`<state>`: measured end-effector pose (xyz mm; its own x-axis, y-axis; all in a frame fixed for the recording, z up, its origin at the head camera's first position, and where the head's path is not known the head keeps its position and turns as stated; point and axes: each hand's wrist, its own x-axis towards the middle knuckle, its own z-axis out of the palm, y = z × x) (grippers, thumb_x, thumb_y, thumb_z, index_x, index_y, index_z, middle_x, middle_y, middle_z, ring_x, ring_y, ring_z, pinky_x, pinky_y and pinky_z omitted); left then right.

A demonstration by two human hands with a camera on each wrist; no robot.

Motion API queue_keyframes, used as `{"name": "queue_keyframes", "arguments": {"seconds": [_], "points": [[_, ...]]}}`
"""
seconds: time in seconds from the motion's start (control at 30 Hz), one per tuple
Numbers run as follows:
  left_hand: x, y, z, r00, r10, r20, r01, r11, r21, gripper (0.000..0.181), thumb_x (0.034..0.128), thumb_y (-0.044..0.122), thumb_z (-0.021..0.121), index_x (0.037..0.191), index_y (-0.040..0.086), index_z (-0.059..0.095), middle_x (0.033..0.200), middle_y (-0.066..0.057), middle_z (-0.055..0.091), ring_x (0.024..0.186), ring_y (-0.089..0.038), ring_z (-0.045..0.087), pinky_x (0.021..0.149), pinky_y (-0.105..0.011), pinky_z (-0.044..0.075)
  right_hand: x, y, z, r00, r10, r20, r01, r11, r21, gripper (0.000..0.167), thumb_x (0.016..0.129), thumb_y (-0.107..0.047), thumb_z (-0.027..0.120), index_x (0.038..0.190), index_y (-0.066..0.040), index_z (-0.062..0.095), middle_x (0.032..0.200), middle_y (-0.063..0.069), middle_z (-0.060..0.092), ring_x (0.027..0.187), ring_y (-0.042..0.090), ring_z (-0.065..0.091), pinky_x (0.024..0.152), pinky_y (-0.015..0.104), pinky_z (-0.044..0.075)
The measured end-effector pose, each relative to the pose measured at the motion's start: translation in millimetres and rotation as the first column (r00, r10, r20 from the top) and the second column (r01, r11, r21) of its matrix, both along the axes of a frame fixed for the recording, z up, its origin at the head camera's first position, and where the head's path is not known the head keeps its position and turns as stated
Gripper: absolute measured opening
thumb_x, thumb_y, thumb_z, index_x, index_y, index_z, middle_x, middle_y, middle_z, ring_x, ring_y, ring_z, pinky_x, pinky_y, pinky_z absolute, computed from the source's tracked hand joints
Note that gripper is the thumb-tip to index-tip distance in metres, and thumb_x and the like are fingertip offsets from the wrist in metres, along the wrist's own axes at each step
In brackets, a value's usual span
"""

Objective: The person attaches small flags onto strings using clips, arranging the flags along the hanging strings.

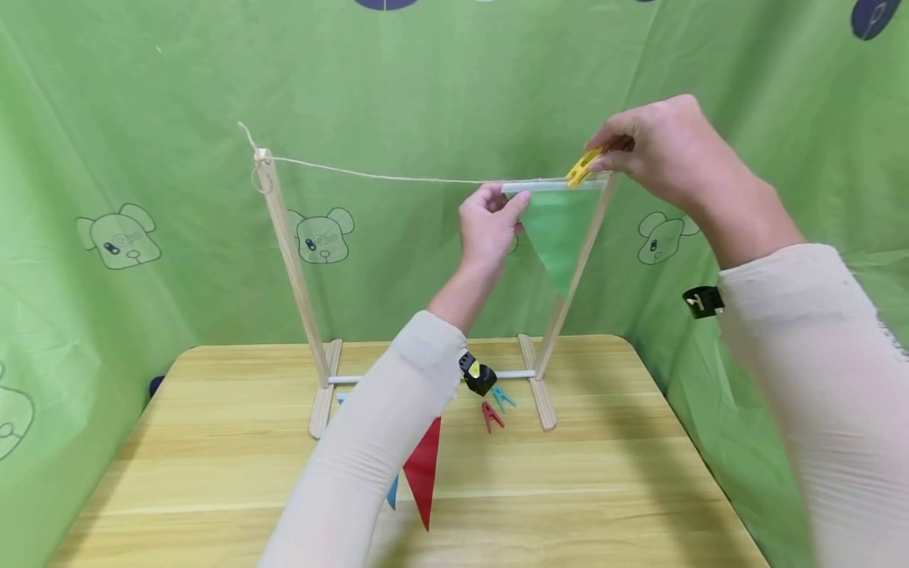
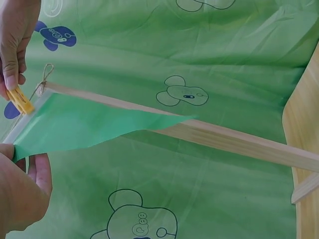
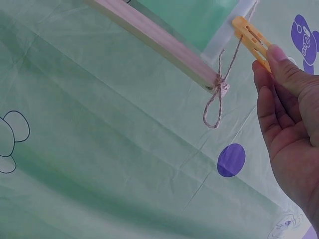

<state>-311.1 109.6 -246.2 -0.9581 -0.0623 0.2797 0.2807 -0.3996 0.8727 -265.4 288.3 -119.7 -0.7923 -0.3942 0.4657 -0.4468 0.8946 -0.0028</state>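
A green triangular pennant [image 1: 564, 229] with a white top strip hangs point down at the string [image 1: 383, 175], near the right post. My left hand [image 1: 490, 225] pinches the pennant's upper left corner between thumb and fingers. Above the strip's right part, my right hand [image 1: 656, 150] grips a yellow clothespin [image 1: 582, 167] by its handle end. The clothespin's nose is over the string and white strip, as the right wrist view also shows on the yellow clothespin [image 3: 253, 42]. Whether its tips have closed on the cloth is hard to tell.
Wooden posts [image 1: 294, 260] hold the string's tied ends above the wooden table [image 1: 213, 457]. On it lie a red clothespin [image 1: 491, 416], a teal clothespin [image 1: 503, 397], a red pennant [image 1: 424, 469] and a blue pennant [image 1: 392, 493], partly behind my left arm. Green cloth surrounds the table.
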Motion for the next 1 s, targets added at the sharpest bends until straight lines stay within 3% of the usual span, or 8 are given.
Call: {"name": "queue_keyframes", "arguments": {"seconds": [0.9, 1.0], "points": [[-3.3, 4.8, 6.5, 1.0, 0.0, 0.009, 0.0, 1.0, 0.011, 0.02, 0.092, -0.002, 0.074, 0.11, -0.007, 0.067, 0.078, 0.003, 0.058, 0.065, -0.005, 0.052, 0.053, -0.019, 0.05, -3.3, -3.2, -5.2, 0.999, 0.003, 0.034, -0.004, 1.0, 0.018, 0.02, 0.093, -0.012, 0.077, 0.111, -0.003, 0.077, 0.104, 0.02, 0.078, 0.09, 0.03, 0.075, 0.065, -0.003, 0.037], [-3.4, 4.0, 6.7, 1.0, 0.007, 0.004, -0.007, 1.0, 0.013, 0.018, 0.0919, -0.002, 0.074, 0.109, -0.006, 0.068, 0.078, 0.003, 0.058, 0.065, -0.005, 0.052, 0.053, -0.019, 0.05, -4.0, -3.5, -6.4, 1.0, 0.012, 0.029, -0.013, 1.0, 0.026, 0.023, 0.093, -0.012, 0.078, 0.113, -0.003, 0.076, 0.103, 0.019, 0.078, 0.089, 0.029, 0.075, 0.067, 0.003, 0.044]]}}
